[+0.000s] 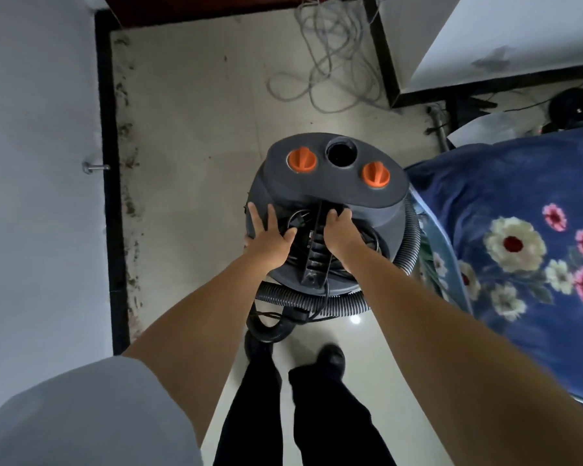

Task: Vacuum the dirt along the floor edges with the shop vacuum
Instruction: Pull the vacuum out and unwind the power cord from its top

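- The shop vacuum (pixel 330 210) stands on the pale tiled floor (pixel 196 122), right in front of the person's feet, with the bed just to its right.
- Its dark grey top carries two orange knobs (pixel 302 159), one on either side of an open round port (pixel 341 153).
- A ribbed grey hose (pixel 303 302) wraps round the vacuum's near side and up its right flank; a black cord (pixel 327 290) trails over it.
- The left hand (pixel 270 238) lies flat on the lid's left side, fingers straight and spread, thumb reaching toward the centre.
- The right hand (pixel 335 230) has its fingers curled down over the black handle (pixel 315 243) that runs across the top, gripping it.
- Both forearms are bare; a grey sleeve (pixel 81 415) shows at the lower left.
- Black trousers and dark shoes (pixel 332 359) stand just behind the vacuum.
- Dirt (pixel 128 183) speckles the floor along the black skirting (pixel 110 163) at the left wall.
- A tangle of grey cables (pixel 330 52) lies on the floor farther off, near a white panel with a dark frame (pixel 451 45).
- A blue blanket with pink and white flowers (pixel 519 237) covers the bed on the right.
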Available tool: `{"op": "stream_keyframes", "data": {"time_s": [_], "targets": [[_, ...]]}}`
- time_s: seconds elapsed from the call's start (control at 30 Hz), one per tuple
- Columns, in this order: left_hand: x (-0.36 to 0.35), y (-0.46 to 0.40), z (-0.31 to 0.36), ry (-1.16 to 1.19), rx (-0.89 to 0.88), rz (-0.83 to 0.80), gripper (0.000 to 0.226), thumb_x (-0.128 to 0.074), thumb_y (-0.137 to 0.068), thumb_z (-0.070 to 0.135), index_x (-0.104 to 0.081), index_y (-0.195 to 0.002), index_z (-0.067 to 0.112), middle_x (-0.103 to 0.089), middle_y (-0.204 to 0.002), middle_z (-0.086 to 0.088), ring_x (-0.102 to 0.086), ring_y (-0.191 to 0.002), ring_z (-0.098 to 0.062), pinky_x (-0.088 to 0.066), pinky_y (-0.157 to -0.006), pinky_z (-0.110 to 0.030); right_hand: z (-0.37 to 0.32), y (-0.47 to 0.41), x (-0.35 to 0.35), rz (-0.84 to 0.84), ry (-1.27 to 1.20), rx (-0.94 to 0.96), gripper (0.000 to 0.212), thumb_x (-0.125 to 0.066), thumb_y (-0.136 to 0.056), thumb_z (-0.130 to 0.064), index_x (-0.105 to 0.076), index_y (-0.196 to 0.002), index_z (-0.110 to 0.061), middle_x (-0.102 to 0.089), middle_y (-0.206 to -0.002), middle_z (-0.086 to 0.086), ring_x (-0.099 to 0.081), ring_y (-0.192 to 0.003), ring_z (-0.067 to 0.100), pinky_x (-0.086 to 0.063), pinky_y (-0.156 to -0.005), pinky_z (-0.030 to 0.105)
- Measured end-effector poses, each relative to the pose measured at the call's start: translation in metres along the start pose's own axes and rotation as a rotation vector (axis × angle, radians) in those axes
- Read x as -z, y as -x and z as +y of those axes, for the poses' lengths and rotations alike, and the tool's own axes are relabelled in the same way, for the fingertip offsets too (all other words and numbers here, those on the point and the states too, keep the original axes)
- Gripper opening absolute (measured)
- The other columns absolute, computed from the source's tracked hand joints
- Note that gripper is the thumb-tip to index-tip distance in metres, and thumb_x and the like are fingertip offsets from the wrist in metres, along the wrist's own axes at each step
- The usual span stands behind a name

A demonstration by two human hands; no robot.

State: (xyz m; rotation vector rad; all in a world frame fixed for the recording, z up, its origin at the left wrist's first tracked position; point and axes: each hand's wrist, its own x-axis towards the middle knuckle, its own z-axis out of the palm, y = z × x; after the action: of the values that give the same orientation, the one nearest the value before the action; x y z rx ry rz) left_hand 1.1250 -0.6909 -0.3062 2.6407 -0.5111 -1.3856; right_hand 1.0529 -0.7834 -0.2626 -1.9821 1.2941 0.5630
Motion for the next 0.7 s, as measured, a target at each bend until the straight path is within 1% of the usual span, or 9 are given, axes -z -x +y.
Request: {"op": "stream_keyframes", "data": {"time_s": [0.03, 0.07, 0.1, 0.23, 0.3, 0.4, 0.47, 0.57, 0.7], "targets": [[-0.009, 0.008, -0.004, 0.019, 0.014, 0.001, 0.069, -0.024, -0.100, 0.049, 0.018, -0.150, 0.026, 0.040, -0.150, -0.005, -0.014, -0.142, -0.045, -0.019, -0.115, -0.046, 0.008, 0.008, -0.001, -0.044, -0.253, -0.092, 0.039, -0.027, -0.104, -0.014, -0.030, -0.138, 0.004, -0.047, -0.120, 0.022, -0.047, -0.117, 0.036, -0.034, -0.090, 0.036], [-0.018, 0.017, -0.007, 0.036, 0.026, 0.006, 0.068, -0.024, -0.100, 0.049, 0.018, -0.149, 0.026, 0.039, -0.150, -0.005, -0.014, -0.142, -0.045, -0.019, -0.115, -0.046, 0.015, 0.017, -0.002, -0.051, -0.344, -0.069, 0.040, -0.025, -0.104, -0.019, -0.031, -0.137, 0.003, -0.048, -0.129, 0.022, -0.046, -0.122, 0.035, -0.035, -0.094, 0.037], [-0.027, 0.026, -0.009, 0.048, 0.037, 0.017, 0.068, -0.023, -0.101, 0.048, 0.018, -0.149, 0.025, 0.039, -0.150, -0.006, -0.014, -0.142, -0.044, -0.019, -0.115, -0.045, 0.023, 0.021, -0.006, -0.045, -0.387, -0.055, 0.040, -0.025, -0.104, -0.022, -0.031, -0.135, 0.003, -0.047, -0.133, 0.023, -0.046, -0.124, 0.034, -0.035, -0.096, 0.038], [-0.071, 0.063, -0.015, 0.081, 0.095, 0.060, 0.068, -0.022, -0.101, 0.048, 0.019, -0.149, 0.023, 0.038, -0.151, -0.009, -0.017, -0.143, -0.039, -0.020, -0.114, -0.042, 0.059, 0.043, -0.019, -0.121, -0.345, 0.005, 0.041, -0.024, -0.105, -0.022, -0.029, -0.137, 0.002, -0.045, -0.137, 0.023, -0.045, -0.125, 0.035, -0.035, -0.097, 0.038], [-0.100, 0.086, -0.017, 0.106, 0.129, 0.066, 0.069, -0.021, -0.100, 0.049, 0.018, -0.149, 0.022, 0.036, -0.151, -0.010, -0.022, -0.140, -0.041, -0.022, -0.113, -0.042, 0.082, 0.062, -0.021, -0.178, -0.357, 0.005, 0.044, -0.022, -0.105, -0.023, -0.022, -0.143, -0.001, -0.044, -0.139, 0.023, -0.043, -0.127, 0.036, -0.034, -0.098, 0.039], [-0.138, 0.116, -0.020, 0.145, 0.171, 0.070, 0.070, -0.021, -0.099, 0.051, 0.018, -0.150, 0.023, 0.035, -0.152, -0.009, -0.029, -0.136, -0.042, -0.026, -0.110, -0.044, 0.114, 0.085, -0.030, -0.207, -0.315, 0.046, 0.048, -0.021, -0.105, -0.025, -0.013, -0.148, -0.005, -0.040, -0.143, 0.023, -0.040, -0.131, 0.037, -0.032, -0.101, 0.040], [-0.161, 0.137, -0.024, 0.165, 0.197, 0.067, 0.070, -0.021, -0.099, 0.051, 0.019, -0.150, 0.023, 0.035, -0.152, -0.009, -0.031, -0.134, -0.042, -0.028, -0.109, -0.045, 0.133, 0.102, -0.040, -0.203, -0.276, 0.052, 0.047, -0.022, -0.105, -0.025, -0.017, -0.147, -0.003, -0.042, -0.141, 0.024, -0.042, -0.129, 0.037, -0.033, -0.099, 0.039], [-0.194, 0.163, -0.034, 0.188, 0.174, 0.049, 0.071, -0.021, -0.099, 0.053, 0.019, -0.149, 0.024, 0.038, -0.151, -0.009, -0.027, -0.137, -0.043, -0.028, -0.111, -0.046, 0.161, 0.125, -0.056, -0.123, -0.189, 0.080, 0.041, -0.024, -0.104, -0.022, -0.033, -0.135, 0.003, -0.049, -0.130, 0.026, -0.048, -0.118, 0.037, -0.037, -0.092, 0.036], [-0.232, 0.193, -0.045, 0.200, 0.176, 0.035, 0.072, -0.022, -0.099, 0.052, 0.021, -0.148, 0.024, 0.041, -0.149, -0.010, -0.025, -0.139, -0.043, -0.027, -0.113, -0.047, 0.198, 0.153, -0.075, -0.100, -0.162, 0.119, 0.041, -0.023, -0.104, -0.022, -0.035, -0.133, 0.004, -0.049, -0.129, 0.026, -0.048, -0.119, 0.038, -0.037, -0.094, 0.038]]}}
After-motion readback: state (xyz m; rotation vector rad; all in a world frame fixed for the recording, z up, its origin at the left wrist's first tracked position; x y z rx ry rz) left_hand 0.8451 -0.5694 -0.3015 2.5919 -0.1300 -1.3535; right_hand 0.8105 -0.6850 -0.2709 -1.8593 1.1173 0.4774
